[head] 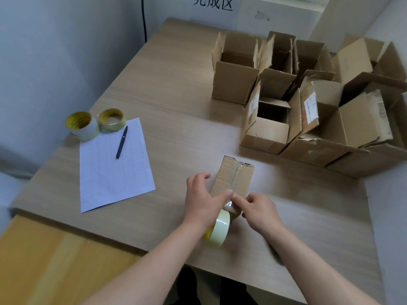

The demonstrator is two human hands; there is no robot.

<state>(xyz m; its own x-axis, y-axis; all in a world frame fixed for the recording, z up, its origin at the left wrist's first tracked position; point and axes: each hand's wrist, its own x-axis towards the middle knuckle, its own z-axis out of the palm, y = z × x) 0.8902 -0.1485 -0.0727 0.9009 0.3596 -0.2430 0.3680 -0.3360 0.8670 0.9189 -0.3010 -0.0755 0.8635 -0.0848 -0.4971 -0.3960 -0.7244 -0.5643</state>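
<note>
Sealing the small box (233,179) is the job in hand, and what counts is how its seam runs from my hands. The box lies flat on the table (176,106), its long axis going from 6 o'clock at my fingers to just past 12 o'clock, with the centre seam along that line.

My left hand (204,199) grips the near end, thumb laid across the top and fingers curled at the 9 o'clock side. My right hand (259,210) comes in from 4 o'clock. Its forefinger presses the shiny tape strip (229,203) at the near edge, the other fingers are tucked under, and I cannot tell whether they clamp anything.

The tape roll (219,230) sits at 6 o'clock of the box, just under my left wrist, so the left hand is the nearer 1 to take it. I judge the next move must follow the seam.

At 10 o'clock lie a paper sheet (110,172), a pen (121,142) and 2 spare rolls (81,125). The open boxes (235,84) stand at 1 o'clock.
</note>
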